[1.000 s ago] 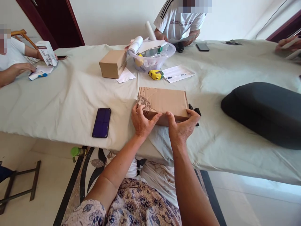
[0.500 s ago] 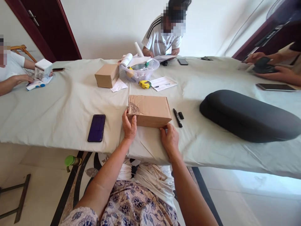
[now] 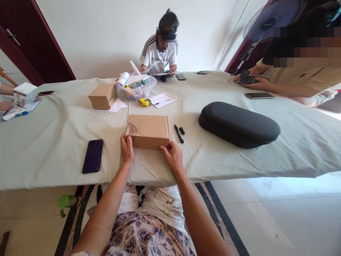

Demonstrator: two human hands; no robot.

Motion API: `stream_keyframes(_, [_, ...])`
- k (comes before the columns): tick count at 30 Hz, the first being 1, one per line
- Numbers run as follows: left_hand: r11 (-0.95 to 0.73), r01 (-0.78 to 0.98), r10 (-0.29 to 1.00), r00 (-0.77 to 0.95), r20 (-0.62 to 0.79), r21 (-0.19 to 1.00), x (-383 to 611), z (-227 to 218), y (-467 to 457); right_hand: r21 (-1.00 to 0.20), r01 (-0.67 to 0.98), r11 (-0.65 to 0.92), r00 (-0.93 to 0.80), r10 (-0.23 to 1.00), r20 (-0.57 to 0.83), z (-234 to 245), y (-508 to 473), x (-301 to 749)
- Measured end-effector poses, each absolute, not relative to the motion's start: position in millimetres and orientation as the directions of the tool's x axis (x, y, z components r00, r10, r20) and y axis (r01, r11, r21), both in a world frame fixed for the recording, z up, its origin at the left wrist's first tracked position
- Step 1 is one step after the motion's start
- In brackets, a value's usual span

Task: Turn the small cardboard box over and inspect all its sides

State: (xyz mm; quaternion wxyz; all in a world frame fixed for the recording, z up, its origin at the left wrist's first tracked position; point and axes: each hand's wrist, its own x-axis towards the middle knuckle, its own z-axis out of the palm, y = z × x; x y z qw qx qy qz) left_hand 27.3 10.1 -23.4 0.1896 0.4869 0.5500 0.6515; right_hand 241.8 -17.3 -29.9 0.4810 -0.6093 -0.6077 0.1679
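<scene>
We count two brown cardboard boxes: the flat taped cardboard box (image 3: 147, 130) at the near table edge, our left hand (image 3: 126, 150) cupping its near-left corner and our right hand (image 3: 172, 155) resting fingers against its near-right corner, and a smaller cardboard box (image 3: 102, 96) beside a clear plastic bowl (image 3: 138, 89) holding mixed items. No writing is legible.
</scene>
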Motion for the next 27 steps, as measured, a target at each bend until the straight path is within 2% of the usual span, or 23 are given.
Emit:
stream_keyframes(4, [-0.339, 0.275, 0.727, -0.53, 0.436, 0.9, 24, -24, 10, -0.84, 0.467, 0.277, 0.124, 0.92, 0.372, -22, -25, 241])
stream_keyframes(8, [-0.316, 0.267, 0.705, -0.576, 0.413, 0.911, 18, -25, 12, -0.792, 0.51, 0.335, -0.056, 0.932, 0.358, -20, -30, 241])
stream_keyframes(12, [-0.287, 0.301, 0.689, -0.594, 0.414, 0.909, 14, -15, 19, -0.729, 0.506, 0.461, -0.269, 0.887, 0.374, -18, -34, 241])
stream_keyframes(14, [-0.3, 0.376, 0.711, -0.525, 0.468, 0.877, 19, -7, 22, -0.67, 0.496, 0.552, -0.373, 0.833, 0.409, -15, -36, 238])
stream_keyframes(17, [-0.337, 0.482, 0.789, -0.324, 0.522, 0.809, 37, 2, 20, -0.571, 0.494, 0.656, -0.479, 0.753, 0.451, -9, -40, 228])
stream_keyframes(20, [-0.325, 0.467, 0.859, -0.218, 0.463, 0.822, 55, 4, 9, -0.561, 0.496, 0.663, -0.461, 0.748, 0.477, -8, -44, 215])
stream_keyframes(24, [-0.293, 0.431, 0.893, -0.197, 0.405, 0.853, 58, 1, -12, -0.602, 0.476, 0.641, -0.336, 0.765, 0.55, -10, -52, 210])
stream_keyframes(27, [-0.292, 0.439, 0.898, -0.179, 0.402, 0.85, 53, -2, -22, -0.632, 0.552, 0.543, -0.025, 0.769, 0.639, -7, -51, 216])
